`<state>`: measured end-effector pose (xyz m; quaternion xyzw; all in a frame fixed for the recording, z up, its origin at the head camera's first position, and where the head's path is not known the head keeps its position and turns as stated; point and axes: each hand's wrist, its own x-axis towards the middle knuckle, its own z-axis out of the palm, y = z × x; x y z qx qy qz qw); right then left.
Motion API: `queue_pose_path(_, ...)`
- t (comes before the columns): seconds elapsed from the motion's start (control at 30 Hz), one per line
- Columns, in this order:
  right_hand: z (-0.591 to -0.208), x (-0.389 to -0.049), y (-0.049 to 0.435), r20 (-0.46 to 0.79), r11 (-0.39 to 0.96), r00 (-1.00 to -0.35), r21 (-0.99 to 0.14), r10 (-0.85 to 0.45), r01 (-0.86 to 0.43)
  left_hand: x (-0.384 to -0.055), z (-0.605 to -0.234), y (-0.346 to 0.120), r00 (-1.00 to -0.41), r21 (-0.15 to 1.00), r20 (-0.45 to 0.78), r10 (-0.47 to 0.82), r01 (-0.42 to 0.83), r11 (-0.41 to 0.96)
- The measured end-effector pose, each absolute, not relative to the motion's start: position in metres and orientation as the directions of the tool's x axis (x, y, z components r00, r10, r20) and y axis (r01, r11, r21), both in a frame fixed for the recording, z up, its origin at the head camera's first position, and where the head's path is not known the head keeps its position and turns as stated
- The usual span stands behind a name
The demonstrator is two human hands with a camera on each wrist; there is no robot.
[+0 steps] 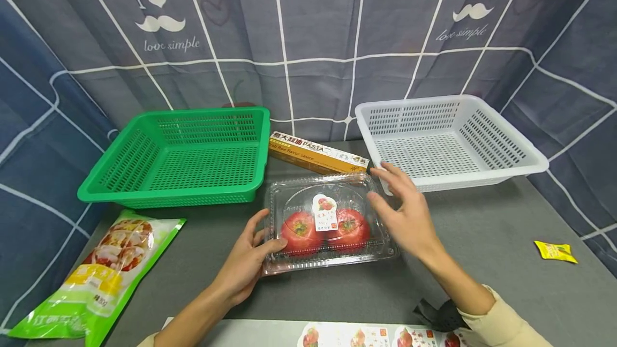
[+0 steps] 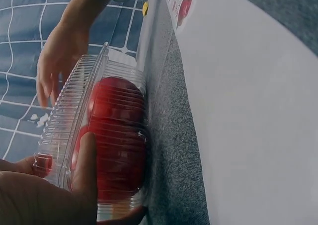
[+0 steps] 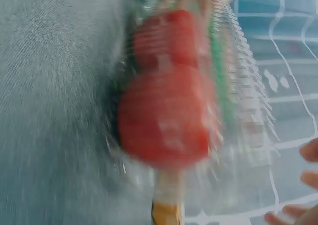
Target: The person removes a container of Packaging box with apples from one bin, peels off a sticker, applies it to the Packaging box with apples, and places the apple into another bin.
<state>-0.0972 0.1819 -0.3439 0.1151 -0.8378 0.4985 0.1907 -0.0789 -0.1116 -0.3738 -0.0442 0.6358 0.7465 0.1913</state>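
A clear plastic clamshell box (image 1: 332, 253) with two red tomatoes (image 1: 348, 229) inside sits in front of me, a fruit-printed sticker (image 1: 325, 212) on its lid. My left hand (image 1: 250, 261) grips the box's left side, thumb on the front and fingers round the edge. Beside the box's far right corner is my right hand (image 1: 407, 218), fingers spread and relaxed. In the left wrist view, that right hand (image 2: 64, 51) hangs beyond the lid. The right wrist view is blurred; it shows the tomatoes (image 3: 164, 115) through the plastic.
Behind the box lies a pasta box (image 1: 318, 157), between a green basket (image 1: 193, 197) and a white basket (image 1: 482, 180). A green-and-white food bag (image 1: 106, 272) is at left, a small yellow packet (image 1: 555, 251) at right. A sticker sheet (image 1: 270, 333) lies along the near edge.
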Motion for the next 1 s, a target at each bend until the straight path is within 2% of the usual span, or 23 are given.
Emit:
queue_pose_path(0.1,-0.339,-0.094,0.206,0.349,0.424,-0.923,-0.869,0.162,-0.255,-0.078,-0.374,-0.114,-0.919,0.925,-0.311,0.243,-0.352,-0.145)
queue_pose_path(0.2,-0.340,-0.095,0.234,0.237,0.270,-0.913,-0.951,0.333,-0.148,-0.078,-0.374,-0.116,-0.915,0.920,-0.311,0.258,-0.358,-0.157)
queue_pose_path(0.33,-0.344,-0.102,0.272,0.014,-0.103,-0.869,-0.992,0.495,-0.075,-0.079,-0.374,-0.117,-0.909,0.914,-0.315,0.272,-0.367,-0.170)
queue_pose_path(0.43,-0.347,-0.109,0.292,-0.121,-0.239,-0.849,-0.971,0.514,-0.006,-0.079,-0.374,-0.118,-0.907,0.911,-0.317,0.276,-0.372,-0.178)
queue_pose_path(0.57,-0.353,-0.121,0.309,-0.176,-0.284,-0.864,-0.958,0.471,0.040,-0.079,-0.373,-0.118,-0.906,0.910,-0.321,0.275,-0.375,-0.175)
queue_pose_path(0.73,-0.358,-0.131,0.318,-0.170,-0.342,-0.866,-0.940,0.470,-0.001,-0.078,-0.374,-0.116,-0.905,0.907,-0.323,0.277,-0.380,-0.183)
queue_pose_path(1.0,-0.362,-0.135,0.318,-0.176,-0.367,-0.812,-0.929,0.557,-0.050,-0.074,-0.375,-0.117,-0.913,0.891,-0.316,0.259,-0.379,-0.248)
